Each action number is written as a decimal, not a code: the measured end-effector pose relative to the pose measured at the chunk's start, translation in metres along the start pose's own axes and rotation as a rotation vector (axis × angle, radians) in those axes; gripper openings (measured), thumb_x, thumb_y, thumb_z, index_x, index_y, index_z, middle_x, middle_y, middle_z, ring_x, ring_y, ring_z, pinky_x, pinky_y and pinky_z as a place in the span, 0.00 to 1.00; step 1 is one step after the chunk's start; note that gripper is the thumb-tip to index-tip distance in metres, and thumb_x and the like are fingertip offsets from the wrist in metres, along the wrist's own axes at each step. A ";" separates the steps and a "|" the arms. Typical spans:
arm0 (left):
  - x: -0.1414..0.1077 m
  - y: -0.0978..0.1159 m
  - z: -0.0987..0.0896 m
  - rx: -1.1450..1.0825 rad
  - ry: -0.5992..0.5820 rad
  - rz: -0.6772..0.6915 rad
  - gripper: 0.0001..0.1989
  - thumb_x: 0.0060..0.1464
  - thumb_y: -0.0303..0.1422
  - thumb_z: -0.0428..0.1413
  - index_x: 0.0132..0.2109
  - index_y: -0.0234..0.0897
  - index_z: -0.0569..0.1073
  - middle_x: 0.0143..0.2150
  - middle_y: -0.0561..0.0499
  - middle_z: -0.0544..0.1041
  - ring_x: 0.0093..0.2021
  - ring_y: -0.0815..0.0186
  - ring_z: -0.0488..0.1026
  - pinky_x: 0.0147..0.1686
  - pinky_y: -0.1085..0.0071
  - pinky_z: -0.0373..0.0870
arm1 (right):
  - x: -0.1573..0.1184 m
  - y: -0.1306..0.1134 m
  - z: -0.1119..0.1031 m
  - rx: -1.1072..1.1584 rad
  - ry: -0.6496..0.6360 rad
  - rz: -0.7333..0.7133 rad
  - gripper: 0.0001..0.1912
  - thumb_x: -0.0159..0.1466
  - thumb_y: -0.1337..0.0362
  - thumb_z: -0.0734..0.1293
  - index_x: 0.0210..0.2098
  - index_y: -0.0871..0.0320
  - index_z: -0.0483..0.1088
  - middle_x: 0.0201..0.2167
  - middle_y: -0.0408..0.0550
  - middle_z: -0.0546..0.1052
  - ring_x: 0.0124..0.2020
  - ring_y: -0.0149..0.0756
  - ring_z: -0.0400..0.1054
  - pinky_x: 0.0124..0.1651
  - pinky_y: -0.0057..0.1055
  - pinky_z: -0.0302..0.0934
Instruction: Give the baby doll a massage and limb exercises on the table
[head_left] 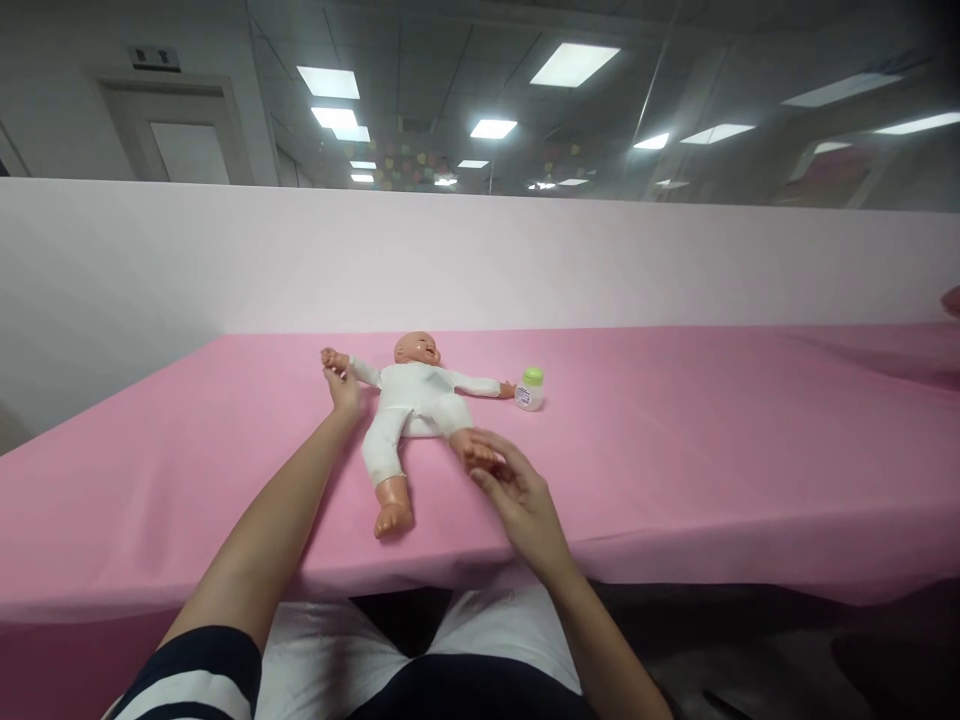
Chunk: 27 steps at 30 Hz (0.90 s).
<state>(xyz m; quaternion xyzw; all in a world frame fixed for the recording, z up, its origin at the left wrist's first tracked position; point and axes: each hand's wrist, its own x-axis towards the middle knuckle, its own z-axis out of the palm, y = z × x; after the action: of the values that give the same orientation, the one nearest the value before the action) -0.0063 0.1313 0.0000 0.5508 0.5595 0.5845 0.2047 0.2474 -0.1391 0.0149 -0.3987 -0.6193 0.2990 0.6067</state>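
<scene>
A baby doll (pixel 421 392) in a white cloth suit lies face up on the pink cloth, its arms and legs spread and its head away from me. My left hand (pixel 345 390) is closed at the doll's hand on the left side, the fingers partly hidden. My right hand (pixel 525 500) has its thumb and fingers around the doll's bare foot on the right side. Beside the doll's other hand stands a small clear jar (pixel 529 392) with a green lid and a printed label.
The pink cloth (pixel 712 430) covers a wide table and hangs over its near edge, close to my lap. A low white partition (pixel 525 265) rises behind the table, with glass above it. Something reddish, unclear, shows at the far right edge.
</scene>
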 end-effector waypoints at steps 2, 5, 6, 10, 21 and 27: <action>-0.011 0.011 0.003 -0.036 -0.023 0.185 0.23 0.67 0.32 0.45 0.67 0.40 0.54 0.66 0.40 0.65 0.65 0.60 0.66 0.62 0.62 0.66 | 0.024 -0.012 0.002 0.006 -0.014 -0.006 0.19 0.66 0.56 0.68 0.56 0.52 0.71 0.55 0.51 0.76 0.54 0.42 0.72 0.60 0.43 0.67; -0.027 0.026 0.004 0.063 -0.244 0.532 0.20 0.64 0.33 0.50 0.62 0.39 0.66 0.61 0.42 0.72 0.61 0.54 0.69 0.63 0.56 0.66 | 0.059 -0.019 0.011 0.026 -0.096 -0.016 0.19 0.66 0.56 0.67 0.55 0.52 0.71 0.52 0.50 0.78 0.48 0.40 0.74 0.52 0.40 0.71; -0.030 0.029 0.003 0.125 -0.302 0.610 0.20 0.64 0.33 0.51 0.61 0.40 0.68 0.61 0.43 0.73 0.61 0.53 0.69 0.63 0.55 0.65 | 0.069 -0.018 0.015 0.027 -0.128 -0.014 0.19 0.66 0.56 0.67 0.55 0.52 0.71 0.52 0.49 0.78 0.46 0.40 0.75 0.49 0.39 0.72; -0.031 0.031 -0.004 0.289 -0.393 0.773 0.21 0.62 0.30 0.51 0.62 0.39 0.70 0.61 0.43 0.74 0.61 0.53 0.69 0.64 0.54 0.63 | 0.095 -0.009 0.027 0.016 -0.203 -0.001 0.17 0.66 0.56 0.65 0.53 0.52 0.71 0.53 0.48 0.77 0.44 0.37 0.74 0.40 0.32 0.71; -0.016 0.014 -0.003 -0.001 -0.178 0.490 0.20 0.66 0.33 0.48 0.63 0.37 0.63 0.62 0.39 0.71 0.61 0.55 0.69 0.61 0.57 0.66 | 0.047 -0.024 0.002 0.055 -0.165 0.013 0.18 0.68 0.56 0.65 0.57 0.52 0.69 0.52 0.50 0.77 0.40 0.35 0.75 0.45 0.35 0.71; 0.016 -0.013 -0.009 0.022 0.048 -0.155 0.25 0.67 0.40 0.44 0.67 0.35 0.53 0.58 0.33 0.70 0.55 0.52 0.74 0.50 0.56 0.75 | -0.011 0.000 -0.020 -0.001 -0.162 0.052 0.18 0.70 0.58 0.63 0.59 0.50 0.68 0.60 0.52 0.72 0.46 0.37 0.75 0.49 0.37 0.72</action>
<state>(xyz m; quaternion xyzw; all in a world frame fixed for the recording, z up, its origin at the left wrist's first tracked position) -0.0242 0.1444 -0.0028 0.4941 0.6114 0.5738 0.2299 0.2670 -0.1511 0.0113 -0.3895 -0.6558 0.3458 0.5465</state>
